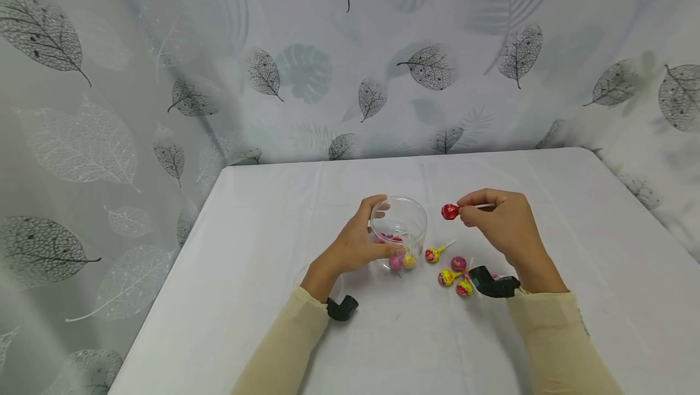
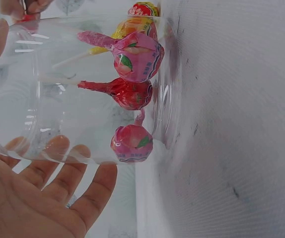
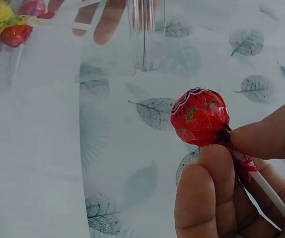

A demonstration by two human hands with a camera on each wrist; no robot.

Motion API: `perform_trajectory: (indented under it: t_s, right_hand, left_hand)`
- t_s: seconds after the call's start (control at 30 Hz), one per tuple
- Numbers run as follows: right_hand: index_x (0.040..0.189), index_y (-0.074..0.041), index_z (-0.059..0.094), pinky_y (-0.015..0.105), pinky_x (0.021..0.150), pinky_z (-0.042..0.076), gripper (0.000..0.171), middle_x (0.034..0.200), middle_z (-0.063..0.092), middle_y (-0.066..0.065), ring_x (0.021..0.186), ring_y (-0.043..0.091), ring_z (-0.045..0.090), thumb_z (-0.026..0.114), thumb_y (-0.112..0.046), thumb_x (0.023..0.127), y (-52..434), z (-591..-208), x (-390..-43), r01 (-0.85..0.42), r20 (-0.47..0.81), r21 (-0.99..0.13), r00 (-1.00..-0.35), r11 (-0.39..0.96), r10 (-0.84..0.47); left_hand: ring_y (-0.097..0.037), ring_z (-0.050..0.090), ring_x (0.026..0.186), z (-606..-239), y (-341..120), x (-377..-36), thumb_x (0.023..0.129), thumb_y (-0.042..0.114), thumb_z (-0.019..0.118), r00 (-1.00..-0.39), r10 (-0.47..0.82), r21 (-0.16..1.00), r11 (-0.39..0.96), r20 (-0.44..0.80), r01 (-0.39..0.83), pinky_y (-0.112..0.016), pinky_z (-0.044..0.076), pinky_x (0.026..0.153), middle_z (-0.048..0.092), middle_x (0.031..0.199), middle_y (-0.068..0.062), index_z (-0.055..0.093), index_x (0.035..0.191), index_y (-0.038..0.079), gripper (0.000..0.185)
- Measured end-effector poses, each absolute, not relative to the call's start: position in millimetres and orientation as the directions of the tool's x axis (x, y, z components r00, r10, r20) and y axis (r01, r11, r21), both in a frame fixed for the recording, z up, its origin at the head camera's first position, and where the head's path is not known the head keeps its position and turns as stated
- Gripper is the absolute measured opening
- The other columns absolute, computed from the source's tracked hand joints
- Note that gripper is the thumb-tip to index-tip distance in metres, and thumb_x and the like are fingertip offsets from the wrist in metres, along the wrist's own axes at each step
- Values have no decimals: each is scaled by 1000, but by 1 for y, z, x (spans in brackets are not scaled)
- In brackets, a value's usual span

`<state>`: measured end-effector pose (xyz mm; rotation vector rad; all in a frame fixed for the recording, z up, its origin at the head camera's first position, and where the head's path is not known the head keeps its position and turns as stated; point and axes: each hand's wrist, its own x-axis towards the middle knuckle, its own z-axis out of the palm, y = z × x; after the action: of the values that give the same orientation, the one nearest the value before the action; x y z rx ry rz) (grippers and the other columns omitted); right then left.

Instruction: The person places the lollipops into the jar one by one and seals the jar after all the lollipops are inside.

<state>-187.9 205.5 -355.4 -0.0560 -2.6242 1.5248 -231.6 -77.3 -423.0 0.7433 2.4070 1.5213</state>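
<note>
My left hand grips a clear round jar from its left side, thumb in front and fingers behind. The jar stands upright with its top uncovered. Inside it, the left wrist view shows pink lollipops, a red lollipop and a yellow one. To the right of the rim and apart from it, my right hand pinches a red strawberry lollipop between thumb and fingers, just below its candy ball. The white stick points back past the fingers.
Several loose lollipops, yellow-and-red and pink, lie right of the jar, some partly hidden by the right wrist's black mount. A clear round piece lies partly behind my left wrist. A white cloth covers the table; leaf-patterned curtains surround it.
</note>
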Motion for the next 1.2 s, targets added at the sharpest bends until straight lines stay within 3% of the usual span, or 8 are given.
perform_trajectory:
  t_s: [0.33,0.47,0.7,1.2]
  right_hand:
    - [106,-2,77,35,79,49,21,94,77,4,81,14,70,67,-18,97,199,-353,-185,-57,107,-880,-991,472,80]
    - [106,-1,77,32,78,52,21,98,77,6,80,13,71,68,-18,97,196,-354,-185,-70,117,-888,-990,455,76]
    - [106,-1,78,29,76,52,20,93,75,-6,80,10,71,69,-16,96,190,-354,-185,-87,130,-905,-989,416,76]
    - [105,-2,78,29,75,54,19,96,77,1,83,12,72,70,-18,97,175,-352,-180,-87,120,-914,-991,395,59]
  left_hand:
    - [-20,41,146,-423,-78,-232,83,31,90,-854,510,885,346,102,312,-48,40,117,44,158,2,24,160,25,102]
    - [-21,41,146,-423,-78,-231,83,30,90,-854,511,888,341,98,307,-50,39,118,43,158,1,24,161,21,103]
    - [-20,41,146,-423,-78,-232,83,29,91,-852,513,887,341,101,311,-49,41,117,43,158,2,23,161,20,104]
    - [-18,40,145,-423,-78,-232,82,31,91,-856,510,895,336,91,295,-48,40,117,43,159,-1,25,159,29,102]
